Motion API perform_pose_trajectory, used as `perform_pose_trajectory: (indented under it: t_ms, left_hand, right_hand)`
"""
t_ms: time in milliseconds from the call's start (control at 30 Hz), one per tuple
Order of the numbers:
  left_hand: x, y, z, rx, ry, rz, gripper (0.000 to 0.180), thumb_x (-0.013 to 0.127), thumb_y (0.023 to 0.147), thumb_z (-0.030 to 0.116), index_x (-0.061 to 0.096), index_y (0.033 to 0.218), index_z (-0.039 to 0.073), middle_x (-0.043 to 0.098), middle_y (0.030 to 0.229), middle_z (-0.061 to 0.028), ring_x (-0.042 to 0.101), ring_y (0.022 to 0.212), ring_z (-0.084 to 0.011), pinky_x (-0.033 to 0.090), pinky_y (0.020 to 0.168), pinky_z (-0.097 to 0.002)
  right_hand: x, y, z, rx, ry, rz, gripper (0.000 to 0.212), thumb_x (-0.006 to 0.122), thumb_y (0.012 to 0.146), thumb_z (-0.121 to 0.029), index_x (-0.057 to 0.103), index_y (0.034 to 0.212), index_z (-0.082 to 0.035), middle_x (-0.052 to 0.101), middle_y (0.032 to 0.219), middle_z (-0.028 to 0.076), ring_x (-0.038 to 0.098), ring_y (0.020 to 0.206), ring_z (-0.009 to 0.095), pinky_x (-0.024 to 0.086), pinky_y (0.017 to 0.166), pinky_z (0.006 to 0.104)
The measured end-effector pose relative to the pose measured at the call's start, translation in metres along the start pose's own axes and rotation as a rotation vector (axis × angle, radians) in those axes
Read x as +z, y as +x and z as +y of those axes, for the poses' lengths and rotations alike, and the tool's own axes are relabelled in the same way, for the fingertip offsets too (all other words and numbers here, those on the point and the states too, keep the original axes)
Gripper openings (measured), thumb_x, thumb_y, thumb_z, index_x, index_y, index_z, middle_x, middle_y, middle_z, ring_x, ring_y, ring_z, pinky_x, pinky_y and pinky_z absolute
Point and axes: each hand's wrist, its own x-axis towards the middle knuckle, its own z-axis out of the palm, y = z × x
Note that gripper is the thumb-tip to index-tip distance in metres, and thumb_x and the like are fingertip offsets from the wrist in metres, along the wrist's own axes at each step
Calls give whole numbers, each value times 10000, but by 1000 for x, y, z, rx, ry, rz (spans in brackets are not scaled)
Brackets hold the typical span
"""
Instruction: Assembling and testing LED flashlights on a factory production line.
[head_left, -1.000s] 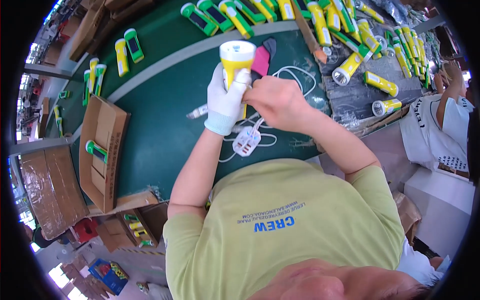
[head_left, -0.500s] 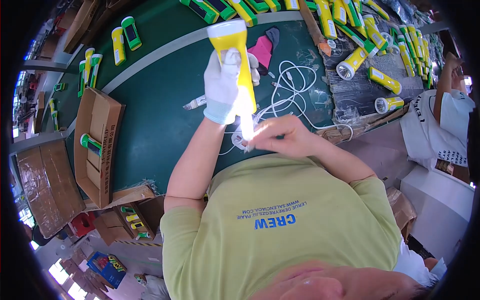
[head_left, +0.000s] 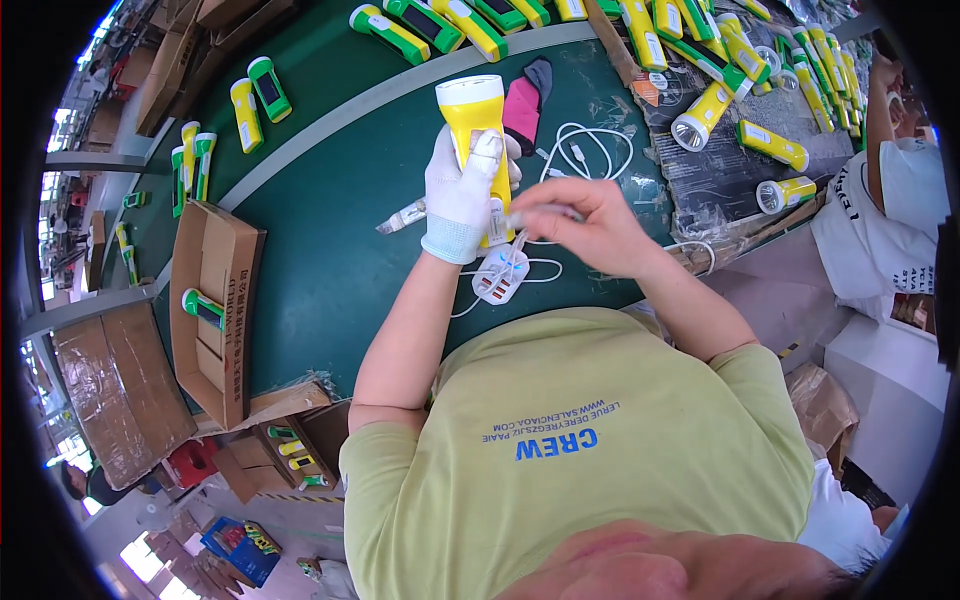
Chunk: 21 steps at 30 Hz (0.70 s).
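Note:
My left hand (head_left: 460,190), in a white knitted glove, is wrapped around a yellow flashlight (head_left: 476,118) with a white head. The flashlight stands on the picture with its head at the far end and its tail toward me; a pale label shows low on its body. Bare and slightly blurred, my right hand (head_left: 590,222) has its fingers pinched beside the flashlight's lower end. A white cable (head_left: 521,240) runs from those fingertips to a white charging hub (head_left: 499,277) on the green table. The cable's plug is too smeared to make out.
A pink and grey cloth (head_left: 525,105) and coiled white cords (head_left: 592,150) lie beyond my hands. Many yellow-green flashlights (head_left: 768,146) cover the cardboard at right. A cardboard tray (head_left: 240,320) at left holds one green flashlight (head_left: 204,308). Another person's arm (head_left: 880,130) shows at far right.
The bright light along the flashlight's lower body has gone out. My right hand has moved away from me, up beside the flashlight's tail. The flashlight sits slightly nearer, and the charging hub is now uncovered.

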Motion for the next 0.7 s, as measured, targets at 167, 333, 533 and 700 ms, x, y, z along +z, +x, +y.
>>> perform_pose_trajectory:
  t_ms: [167, 333, 533, 700]
  left_hand:
    - [-10, -6, -5, -224, -270, -198, 532, 453, 967, 508, 476, 1251, 59, 622, 1064, -99, 631, 918, -188, 520, 805, -330]
    - [-5, -15, 1, -313, -540, -293, 702, 482, 904, 629, 450, 1321, 66, 575, 1007, -41, 564, 820, -139, 491, 688, -285]
    - [11, -22, 15, -335, -321, -58, 654, 443, 880, 701, 510, 1095, 87, 537, 759, -26, 517, 645, -125, 467, 598, -263]
    - [1, -29, 12, -31, -143, -139, 544, 500, 923, 570, 487, 1116, 61, 590, 849, -72, 588, 717, -154, 504, 648, -291]
  right_hand:
    - [-6, 9, -17, -114, -152, 101, 140, 640, 903, -69, 684, 1009, 11, 672, 900, 36, 589, 757, 48, 488, 674, 202]
    - [-11, 19, -22, -190, -102, 147, 130, 630, 896, -52, 683, 986, 26, 680, 882, 55, 616, 791, 63, 494, 691, 210]
    - [-6, 24, -27, -299, -131, 236, 119, 630, 877, -69, 691, 936, 15, 692, 832, 47, 613, 724, 58, 485, 635, 224]
    - [-6, 16, -31, -329, -321, 251, 112, 626, 868, -58, 689, 943, -4, 682, 801, 76, 640, 699, 91, 494, 613, 238]
